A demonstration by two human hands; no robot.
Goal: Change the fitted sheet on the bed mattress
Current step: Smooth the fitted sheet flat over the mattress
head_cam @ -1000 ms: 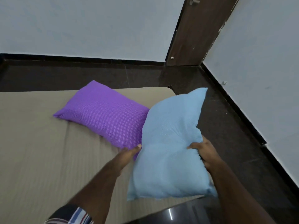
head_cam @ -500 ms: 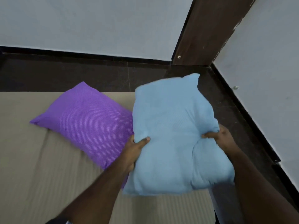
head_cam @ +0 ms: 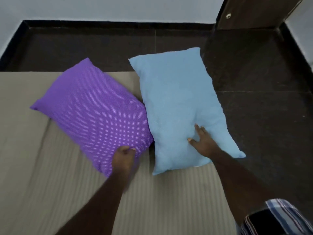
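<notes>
Pressing down on a light blue pillow (head_cam: 179, 106) with the right hand (head_cam: 204, 141), a person leans over a bed covered in a beige ribbed fitted sheet (head_cam: 33, 175). The right hand lies flat on the lower right part of the pillow, fingers spread and fairly straight, thumb pointing toward frame left; it curls round nothing. The blue pillow runs lengthwise from the upper centre of the frame down toward the lower right, its far end and right edge hanging past the mattress over the dark floor (head_cam: 262, 99).

At lower centre, the left hand (head_cam: 124, 158) grips the near corner of a purple dotted pillow (head_cam: 94, 112), fingers and thumb curled into the fabric; the hand is blurred, so the exact lie of each finger cannot be told. The purple pillow sits at an angle in the centre left of the frame, its right edge touching the blue pillow's left edge, its far corner reaching past the mattress's far edge.

The sheet fills the lower left and bottom of the frame, beneath both pillows and both forearms, with a soft crease running along its left part. It lies directly below each hand, with a pillow between palm and sheet. A striped sleeve (head_cam: 284, 216) shows at lower right. A pale wall (head_cam: 118, 7) with a black skirting crosses the top, and a dark brown door frame (head_cam: 250, 12) stands at upper right.
</notes>
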